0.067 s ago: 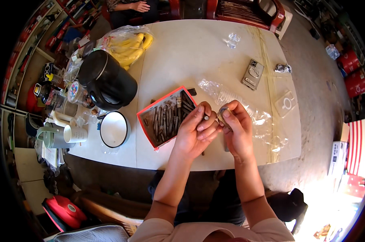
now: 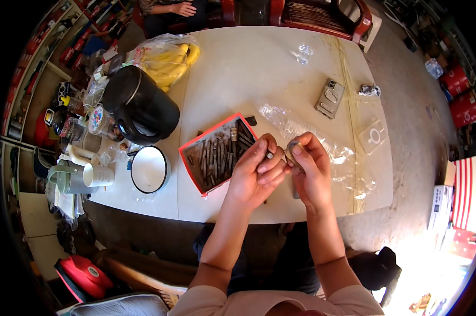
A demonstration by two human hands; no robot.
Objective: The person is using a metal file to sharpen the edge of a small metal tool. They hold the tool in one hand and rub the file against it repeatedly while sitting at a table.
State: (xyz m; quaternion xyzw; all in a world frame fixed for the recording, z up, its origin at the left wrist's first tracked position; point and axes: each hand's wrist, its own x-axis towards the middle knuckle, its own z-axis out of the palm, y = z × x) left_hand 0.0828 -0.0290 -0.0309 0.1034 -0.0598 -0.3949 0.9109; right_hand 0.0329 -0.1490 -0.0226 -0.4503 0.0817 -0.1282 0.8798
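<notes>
In front of me over the table, my left hand [image 2: 254,171] is closed around a slim metal rod [image 2: 269,155] whose round, shiny end shows between the fingers. My right hand [image 2: 310,168] pinches a small brownish-grey piece [image 2: 292,150] between thumb and fingers; its kind is hard to make out. Both hands are close together, fingertips almost touching. Just left of them sits an open red-edged box [image 2: 205,196] with several dark, slim metal rods [image 2: 215,158] inside, some with thicker ends.
Crumpled clear plastic [image 2: 296,126] lies behind my right hand. Farther right are a phone [image 2: 330,98] and a clear case [image 2: 374,135]. On the left stand a black pot [image 2: 140,108], bagged bananas [image 2: 169,66], a white bowl [image 2: 148,169] and a mug [image 2: 98,175]. Another person [image 2: 177,9] sits across the table.
</notes>
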